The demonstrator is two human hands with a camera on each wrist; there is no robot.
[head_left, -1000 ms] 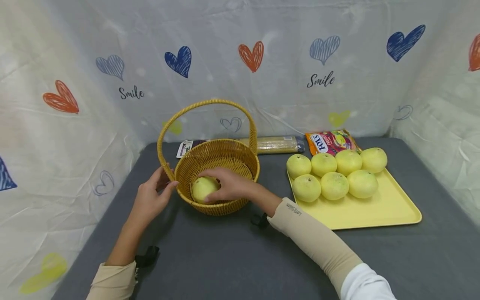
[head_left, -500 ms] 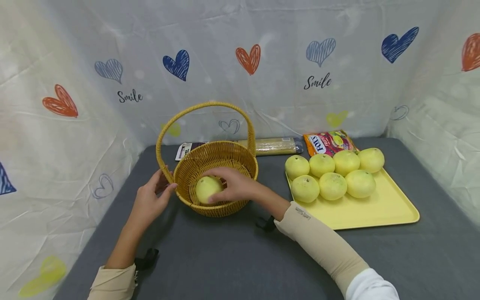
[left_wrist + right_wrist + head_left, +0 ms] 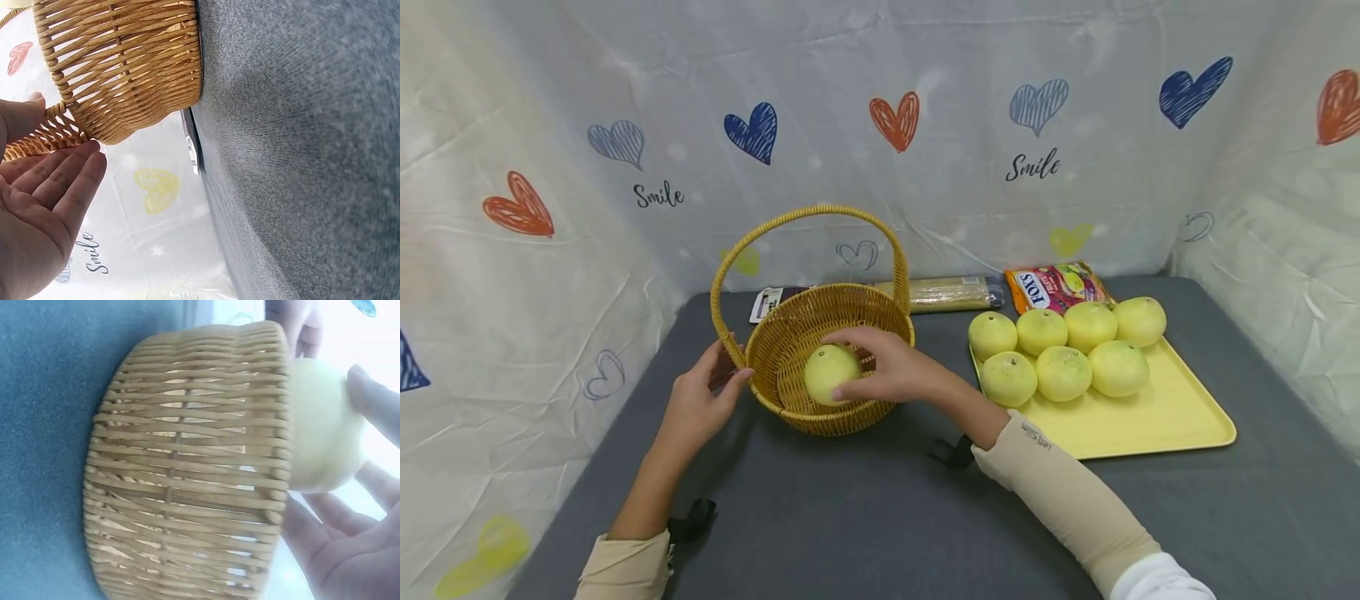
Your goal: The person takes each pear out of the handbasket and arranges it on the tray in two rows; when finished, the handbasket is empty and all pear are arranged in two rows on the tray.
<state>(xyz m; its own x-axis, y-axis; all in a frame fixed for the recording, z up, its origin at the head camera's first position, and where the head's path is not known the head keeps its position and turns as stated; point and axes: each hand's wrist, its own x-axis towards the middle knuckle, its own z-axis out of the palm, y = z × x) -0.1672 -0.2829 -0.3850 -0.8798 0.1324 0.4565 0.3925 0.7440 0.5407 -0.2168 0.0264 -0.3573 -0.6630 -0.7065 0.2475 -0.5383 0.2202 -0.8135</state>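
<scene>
A wicker basket (image 3: 835, 422) with a tall arched handle (image 3: 825, 210) stands on the table. My left hand (image 3: 697, 402) holds the foot of the handle at its left side, thumb on one side and fingers on the other in the left wrist view. With thumb and fingers my right hand (image 3: 887, 367) grips a round, pale yellow-green fruit (image 3: 833, 375) over the basket's mouth. From the right wrist, that fruit (image 3: 322, 425) shows above the rim. No other fruit is visible in the part of the basket that shows.
To the right lies a yellow tray (image 3: 1180, 408) bearing several similar fruits (image 3: 1063, 372) in two rows. A red and orange FOX'S candy bag (image 3: 1060, 286) and a long wrapped pack (image 3: 955, 293) lie along the back, by the printed curtain.
My right hand has moved rightward with the fruit, from the basket's left side to its middle. The left hand has stayed at the handle. The view has shifted slightly.
</scene>
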